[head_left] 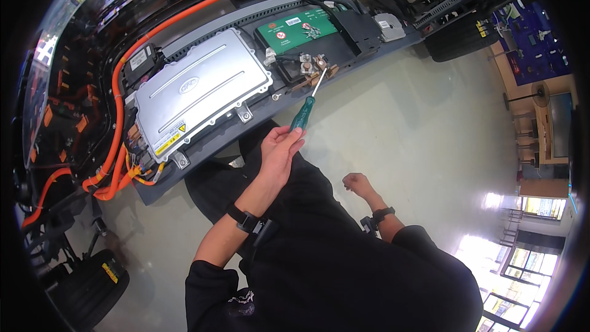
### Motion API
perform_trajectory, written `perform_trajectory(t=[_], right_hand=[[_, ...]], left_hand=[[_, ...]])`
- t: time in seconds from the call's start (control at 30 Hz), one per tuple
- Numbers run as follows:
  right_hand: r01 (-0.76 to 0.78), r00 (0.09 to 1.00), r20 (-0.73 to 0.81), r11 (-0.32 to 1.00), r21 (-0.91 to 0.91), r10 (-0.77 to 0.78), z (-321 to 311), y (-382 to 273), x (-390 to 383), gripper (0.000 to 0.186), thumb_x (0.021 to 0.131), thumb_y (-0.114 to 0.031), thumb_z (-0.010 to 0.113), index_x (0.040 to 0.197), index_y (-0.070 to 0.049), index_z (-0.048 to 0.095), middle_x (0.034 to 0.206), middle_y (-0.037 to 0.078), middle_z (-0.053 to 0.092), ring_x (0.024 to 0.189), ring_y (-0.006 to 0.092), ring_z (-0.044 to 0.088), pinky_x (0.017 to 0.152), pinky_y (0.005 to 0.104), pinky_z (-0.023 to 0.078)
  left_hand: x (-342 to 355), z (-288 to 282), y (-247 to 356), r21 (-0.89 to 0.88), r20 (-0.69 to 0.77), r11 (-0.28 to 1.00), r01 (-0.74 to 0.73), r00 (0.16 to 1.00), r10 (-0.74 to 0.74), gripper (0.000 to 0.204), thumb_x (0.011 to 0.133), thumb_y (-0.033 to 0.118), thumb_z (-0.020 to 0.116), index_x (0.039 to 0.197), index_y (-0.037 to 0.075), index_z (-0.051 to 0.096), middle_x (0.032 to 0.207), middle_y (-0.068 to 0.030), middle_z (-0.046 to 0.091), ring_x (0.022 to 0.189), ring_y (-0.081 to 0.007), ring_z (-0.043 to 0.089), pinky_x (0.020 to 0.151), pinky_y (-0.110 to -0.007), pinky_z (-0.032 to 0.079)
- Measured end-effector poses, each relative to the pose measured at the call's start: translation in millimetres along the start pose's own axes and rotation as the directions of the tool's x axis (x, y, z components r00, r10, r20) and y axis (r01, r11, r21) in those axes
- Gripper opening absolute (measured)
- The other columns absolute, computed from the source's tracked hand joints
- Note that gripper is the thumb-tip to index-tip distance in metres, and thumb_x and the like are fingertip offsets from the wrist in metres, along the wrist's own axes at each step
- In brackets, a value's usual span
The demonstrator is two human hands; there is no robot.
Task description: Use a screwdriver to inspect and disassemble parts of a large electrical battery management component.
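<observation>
My left hand point(283, 149) is closed round the green handle of a screwdriver point(302, 112). The shaft points up and away, and its tip reaches the copper-coloured terminal piece point(321, 64) at the near edge of the vehicle's frame; whether it touches cannot be told. Beyond the terminal, a green flat box point(289, 35) has a small pile of metal fasteners point(314, 32) on it. My right hand point(357, 183) hangs lower down to the right, fingers curled, away from the vehicle; anything inside it is hidden.
A large silver metal cover point(200, 86) lies left of the terminal. An orange cable point(203, 7) runs behind it and down the left side. Tyres show at the right point(461, 43) and lower left point(92, 289). Pale floor point(418, 135) lies right of me.
</observation>
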State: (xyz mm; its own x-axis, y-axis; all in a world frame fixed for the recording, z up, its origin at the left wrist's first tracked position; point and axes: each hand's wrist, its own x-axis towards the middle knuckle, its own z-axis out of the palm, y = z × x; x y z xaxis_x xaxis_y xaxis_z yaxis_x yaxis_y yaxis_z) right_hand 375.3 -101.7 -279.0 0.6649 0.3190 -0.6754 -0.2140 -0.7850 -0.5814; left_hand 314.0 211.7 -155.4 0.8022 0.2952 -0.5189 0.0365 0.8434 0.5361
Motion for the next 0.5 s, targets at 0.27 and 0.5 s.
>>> perform_trajectory(t=[0.27, 0.5], right_hand=[[0.023, 0.999, 0.027, 0.999, -0.028, -0.022, 0.3, 5.6, 3.9, 0.021, 0.086, -0.022, 0.059, 0.089, -0.002, 0.066, 0.077, 0.005, 0.066, 0.07, 0.0132, 0.064, 0.062, 0.0271, 0.05], [0.019, 1.0, 0.021, 0.999, -0.042, -0.018, -1.0, 3.7, 3.5, 0.021, 0.086, -0.022, 0.059, 0.089, -0.002, 0.066, 0.076, 0.005, 0.066, 0.07, 0.0131, 0.064, 0.063, 0.0272, 0.05]], left_hand=[[1.3, -1.0, 2.4, -0.015, -0.011, 1.0, -0.017, 1.0, 0.017, 0.024, 0.086, 0.007, 0.067, 0.102, 0.0, 0.051, 0.099, -0.0102, 0.062, 0.098, -0.0186, 0.063, 0.081, -0.027, 0.053], [3.0, -2.4, 3.7, -0.02, -0.023, 1.0, -0.015, 1.0, 0.014, 0.025, 0.086, 0.007, 0.067, 0.103, 0.0, 0.05, 0.099, -0.0101, 0.062, 0.097, -0.0183, 0.064, 0.08, -0.026, 0.053]])
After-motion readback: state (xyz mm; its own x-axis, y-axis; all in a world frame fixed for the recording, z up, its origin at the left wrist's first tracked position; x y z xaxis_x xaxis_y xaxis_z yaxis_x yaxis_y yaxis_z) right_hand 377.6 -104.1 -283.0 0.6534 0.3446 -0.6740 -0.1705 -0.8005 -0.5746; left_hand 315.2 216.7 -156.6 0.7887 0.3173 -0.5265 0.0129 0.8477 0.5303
